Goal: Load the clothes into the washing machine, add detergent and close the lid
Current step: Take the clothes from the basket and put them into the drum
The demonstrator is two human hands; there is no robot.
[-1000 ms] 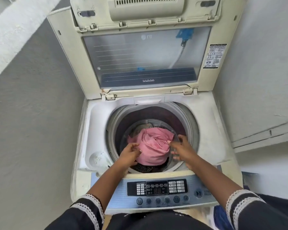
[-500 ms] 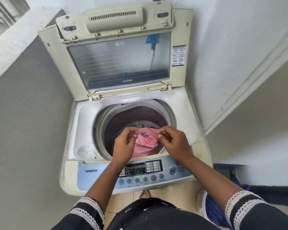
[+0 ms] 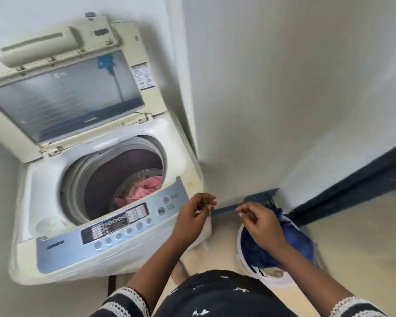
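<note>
No text can be read clearly: a blurred word is printed on the washing machine's control panel (image 3: 55, 241), and small illegible print on the lid sticker (image 3: 143, 75).

The washing machine (image 3: 55, 186) is cream-white, yellowed along its edges, with a pale blue-grey control panel (image 3: 114, 227) that carries a black display patch and round blue-grey buttons; its raised lid (image 3: 64, 94) has a cream frame around a grey tinted window with a dark blue band along the lower edge. In the dark drum a pink garment (image 3: 144, 188) shows at 4 o'clock, and at 3 o'clock from the machine a white bucket (image 3: 274, 282) holds deep blue clothes (image 3: 293, 243). The sleeves (image 3: 124, 303) are black with white lace trim, the walls are pale grey-white with a dark navy skirting, and the floor is beige.
</note>
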